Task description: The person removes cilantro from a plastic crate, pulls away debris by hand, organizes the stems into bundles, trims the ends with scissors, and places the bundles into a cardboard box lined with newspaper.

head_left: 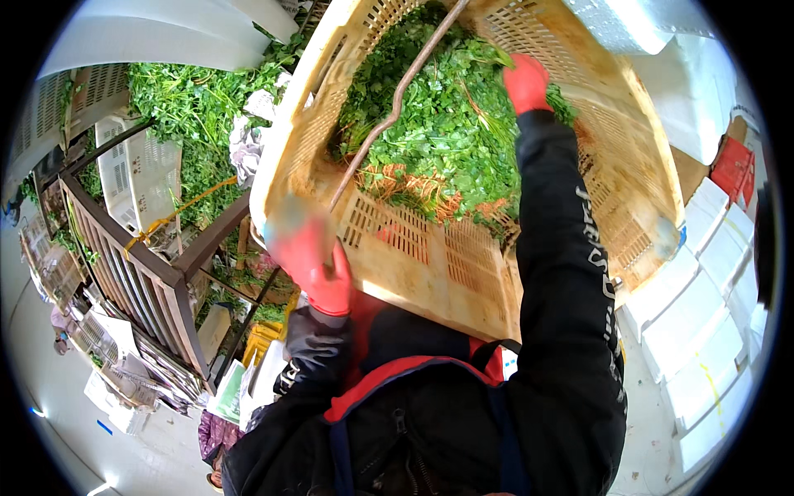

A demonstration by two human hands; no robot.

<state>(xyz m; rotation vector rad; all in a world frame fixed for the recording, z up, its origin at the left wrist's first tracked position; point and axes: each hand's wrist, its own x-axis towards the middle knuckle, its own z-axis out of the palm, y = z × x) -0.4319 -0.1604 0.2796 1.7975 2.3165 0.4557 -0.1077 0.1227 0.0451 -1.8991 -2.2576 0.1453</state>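
Observation:
A large cream plastic crate [645, 157] holds leafy green herbs [438, 116] with orange roots along their near side. A thin brown rod [394, 112] slants across it. My right hand [527, 83], in a red glove, is closed on some herb stems at the upper right inside the crate. My left hand [310, 269], gloved in red, is at the crate's lower left, just below the rod; its thumb shows, but a blurred patch hides its fingertips and whatever they touch.
More greens [198, 95] and white crates [128, 169] lie left, beside a brown slatted frame [157, 281], stacked papers [124, 347] and yellow crates [263, 339]. White boxes [686, 322] and a red container [729, 169] stand on the right. White sheeting [165, 33] hangs upper left.

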